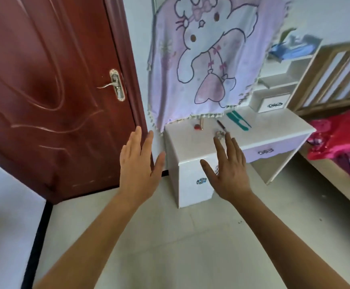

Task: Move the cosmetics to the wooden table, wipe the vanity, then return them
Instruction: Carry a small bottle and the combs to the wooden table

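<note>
The white vanity (274, 126) stands against the wall ahead. On its top lie a small red cosmetic (197, 127) with a slim stick behind it, a dark pencil (221, 125), a small shiny item (220, 134) and two teal combs (238, 120). My left hand (138, 167) is raised in front of the vanity's left edge, fingers straight, holding nothing. My right hand (230, 170) hovers before the vanity's left drawer block, fingers spread and empty, its fingertips just below the shiny item.
A pink cartoon cloth (207, 55) hangs over the mirror. A dark red door (51, 90) is at the left. White shelves with a small drawer (274, 104) sit on the vanity's right. A bed with red bedding (343, 132) and a wooden headboard lies at the right. Tiled floor lies below.
</note>
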`<state>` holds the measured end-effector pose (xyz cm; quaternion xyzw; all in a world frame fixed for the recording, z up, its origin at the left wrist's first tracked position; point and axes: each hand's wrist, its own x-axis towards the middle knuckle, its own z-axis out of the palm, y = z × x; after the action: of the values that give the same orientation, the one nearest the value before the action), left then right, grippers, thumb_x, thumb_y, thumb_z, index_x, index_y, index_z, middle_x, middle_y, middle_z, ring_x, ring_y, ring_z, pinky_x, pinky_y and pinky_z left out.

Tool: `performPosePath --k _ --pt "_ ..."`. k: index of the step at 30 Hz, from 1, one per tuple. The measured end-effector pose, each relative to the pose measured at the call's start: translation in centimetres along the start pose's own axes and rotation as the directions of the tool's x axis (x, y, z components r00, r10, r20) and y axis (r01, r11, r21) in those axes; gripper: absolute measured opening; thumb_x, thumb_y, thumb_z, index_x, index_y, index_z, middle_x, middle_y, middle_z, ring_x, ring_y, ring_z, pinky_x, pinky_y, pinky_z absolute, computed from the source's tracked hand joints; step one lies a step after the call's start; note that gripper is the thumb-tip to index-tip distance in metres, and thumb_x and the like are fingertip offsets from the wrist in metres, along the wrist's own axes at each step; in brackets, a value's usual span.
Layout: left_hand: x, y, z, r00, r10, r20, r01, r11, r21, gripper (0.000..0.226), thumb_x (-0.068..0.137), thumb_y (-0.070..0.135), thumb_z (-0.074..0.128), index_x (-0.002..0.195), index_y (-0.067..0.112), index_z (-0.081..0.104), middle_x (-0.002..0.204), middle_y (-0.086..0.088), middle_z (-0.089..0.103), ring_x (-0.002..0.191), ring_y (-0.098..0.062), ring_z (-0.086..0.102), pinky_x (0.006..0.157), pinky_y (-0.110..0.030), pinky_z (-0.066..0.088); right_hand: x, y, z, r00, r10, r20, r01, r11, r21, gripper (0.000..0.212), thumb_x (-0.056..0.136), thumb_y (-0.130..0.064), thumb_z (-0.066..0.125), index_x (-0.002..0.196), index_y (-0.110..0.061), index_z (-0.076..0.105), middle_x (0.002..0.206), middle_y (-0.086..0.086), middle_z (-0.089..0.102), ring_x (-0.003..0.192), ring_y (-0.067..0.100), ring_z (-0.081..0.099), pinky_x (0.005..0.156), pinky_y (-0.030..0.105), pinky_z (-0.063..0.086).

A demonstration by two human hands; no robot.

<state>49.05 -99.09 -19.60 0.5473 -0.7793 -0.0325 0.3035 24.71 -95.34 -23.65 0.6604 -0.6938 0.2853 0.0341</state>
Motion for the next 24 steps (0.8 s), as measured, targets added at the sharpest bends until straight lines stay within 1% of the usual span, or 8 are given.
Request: performPosePath --k 4,7,11,15,18,21,24 --pt "4.3 4.0 5.5 0.994 0.076 0.081 -0.078 0.997 0.016 0.061 0.101 0.049 0.036 0.153 0.018 0.027 0.162 -0.012 0.015 0.149 -0.029 0.014 0.117 -0.051 0.02 2.2 7.1 0.0 0.998 0.055 0.003 -0.055 0.998 -0.023 0.074 0.097 -0.052 0.05 0.156 -0.016 0.023 0.164 0.015 0.012 0.15 0.036 0.014 0.118 0.053 0.022" --pt "7.5 6.1 10.9 0.983 0.103 0.149 -0.105 0.994 0.004 0.061 0.101 0.046 0.042 0.152 0.015 0.03 0.162 -0.014 0.016 0.149 -0.029 0.016 0.116 -0.053 0.023 3.7 12.5 1.3 0.993 0.115 0.024 -0.114 0.993 -0.027 0.074 0.097 -0.053 0.05 0.156 -0.017 0.022 0.164 0.013 0.009 0.15 0.035 0.012 0.119 0.051 0.018" --pt "12.4 8.2 18.2 0.975 0.127 0.184 -0.127 0.992 -0.01 0.062 0.1 0.042 0.046 0.153 0.014 0.03 0.162 -0.015 0.016 0.149 -0.031 0.014 0.115 -0.054 0.023 7.8 19.6 3.1 0.984 0.157 0.089 -0.148 0.984 -0.094 0.075 0.097 -0.056 0.045 0.157 -0.021 0.017 0.165 0.011 0.002 0.151 0.033 0.008 0.12 0.05 0.014" --pt "19.5 10.5 24.6 0.962 0.144 0.232 -0.137 0.99 -0.046 0.062 0.101 0.042 0.043 0.154 0.017 0.025 0.163 -0.01 0.012 0.15 -0.027 0.01 0.118 -0.052 0.017 14.8 26.4 4.0 0.967 0.202 0.156 -0.171 0.966 -0.195 0.075 0.097 -0.057 0.042 0.157 -0.02 0.016 0.165 0.012 0.003 0.151 0.034 0.009 0.119 0.051 0.016" --pt "24.9 12.7 28.6 0.952 0.155 0.265 -0.142 0.988 -0.068 0.062 0.101 0.046 0.038 0.155 0.02 0.022 0.164 -0.008 0.008 0.151 -0.025 0.006 0.12 -0.049 0.013 19.7 30.8 4.1 0.955 0.213 0.206 -0.165 0.96 -0.225 0.076 0.097 -0.058 0.041 0.157 -0.02 0.013 0.165 0.01 0.001 0.151 0.035 0.01 0.119 0.049 0.017" --pt "29.6 15.0 32.1 0.927 0.148 0.345 -0.146 0.989 -0.031 0.063 0.101 0.049 0.033 0.156 0.022 0.015 0.164 -0.005 0.0 0.151 -0.024 0.0 0.121 -0.047 0.009 23.3 34.5 4.3 0.949 0.224 0.223 -0.169 0.956 -0.239 0.074 0.097 -0.057 0.041 0.157 -0.023 0.013 0.165 0.009 0.003 0.151 0.034 0.011 0.119 0.048 0.016" --pt "32.4 16.6 35.4 0.895 0.144 0.421 -0.164 0.986 0.01 0.064 0.101 0.049 0.031 0.156 0.022 0.013 0.164 -0.006 -0.001 0.151 -0.024 0.0 0.12 -0.048 0.009 25.8 38.1 5.1 0.935 0.257 0.245 -0.199 0.951 -0.238 0.074 0.097 -0.057 0.041 0.157 -0.024 0.012 0.165 0.008 0.007 0.15 0.034 0.012 0.119 0.047 0.017"
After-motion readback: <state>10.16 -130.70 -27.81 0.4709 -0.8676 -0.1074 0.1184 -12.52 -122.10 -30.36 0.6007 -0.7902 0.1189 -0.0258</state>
